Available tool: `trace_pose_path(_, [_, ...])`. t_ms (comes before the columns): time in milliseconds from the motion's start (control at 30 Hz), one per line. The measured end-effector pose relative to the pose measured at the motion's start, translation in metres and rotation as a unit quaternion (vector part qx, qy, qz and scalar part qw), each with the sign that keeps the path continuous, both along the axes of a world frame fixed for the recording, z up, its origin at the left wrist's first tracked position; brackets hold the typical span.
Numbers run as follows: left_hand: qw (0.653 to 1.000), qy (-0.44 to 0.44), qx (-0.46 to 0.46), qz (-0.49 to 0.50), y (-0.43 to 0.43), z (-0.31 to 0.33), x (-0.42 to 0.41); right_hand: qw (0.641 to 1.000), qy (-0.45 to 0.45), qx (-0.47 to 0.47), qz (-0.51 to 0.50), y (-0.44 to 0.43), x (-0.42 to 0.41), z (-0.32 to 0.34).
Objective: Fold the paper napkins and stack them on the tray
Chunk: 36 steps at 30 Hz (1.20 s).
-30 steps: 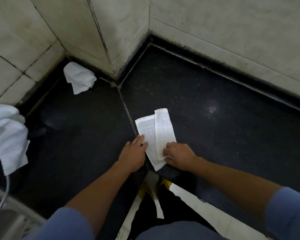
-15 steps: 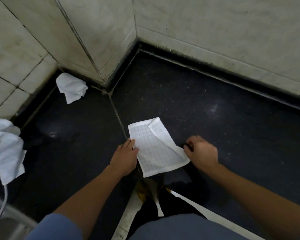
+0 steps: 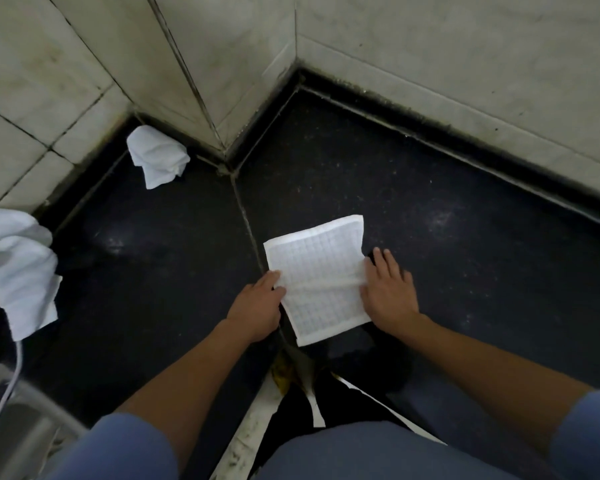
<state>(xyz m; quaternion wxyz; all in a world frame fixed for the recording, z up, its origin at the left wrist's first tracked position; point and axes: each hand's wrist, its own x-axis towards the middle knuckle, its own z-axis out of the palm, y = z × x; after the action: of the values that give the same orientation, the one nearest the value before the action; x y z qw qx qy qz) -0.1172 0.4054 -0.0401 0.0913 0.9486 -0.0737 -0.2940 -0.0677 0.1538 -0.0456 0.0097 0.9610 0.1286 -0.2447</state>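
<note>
At the near left, a metal vessel (image 3: 25, 427), perhaps the tray though we could not be sure, sat at the edge of the dark table (image 3: 465, 271). A white cord (image 3: 14, 372) trailed across it, and none of its contents showed. Just ahead of us, the paper napkin (image 3: 321, 275) lay spread flat between our two hands, close to square, with a faint crease running from one hand across to the other. Our left hand (image 3: 257, 306) rested at the napkin's left edge, fingers loosely bent and gripping nothing we could see. Our right hand (image 3: 388, 292) lay flat on the right edge, fingers straight and pressing the sheet to the table. Both hands were equally near. In our judgement the coming fold would hinge on that crease, with the near half lifted away from us onto the far half. Farther left, a loose white napkin (image 3: 18, 268) slumped at the frame's edge. Beyond it, a crumpled napkin (image 3: 158, 155) waited unfolded against the tiled wall (image 3: 430, 46), well apart from our hands.
</note>
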Motion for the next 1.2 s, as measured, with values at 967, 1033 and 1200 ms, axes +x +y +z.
trace_pose_path(967, [0.996, -0.043, -0.027, -0.073, -0.067, -0.009, -0.031, 0.981, -0.033, 0.140, 0.131, -0.033, -0.028, 0.002])
trace_pose_path(1033, [0.995, -0.070, -0.013, -0.075, -0.067, -0.011, -0.035, 0.979, -0.044, 0.149, 0.135, -0.038, -0.031, 0.005])
trace_pose_path(1200, [0.993, -0.078, -0.010, -0.091, -0.060, -0.006, -0.039, 0.981, 0.005, 0.106, 0.162, -0.041, -0.046, 0.003])
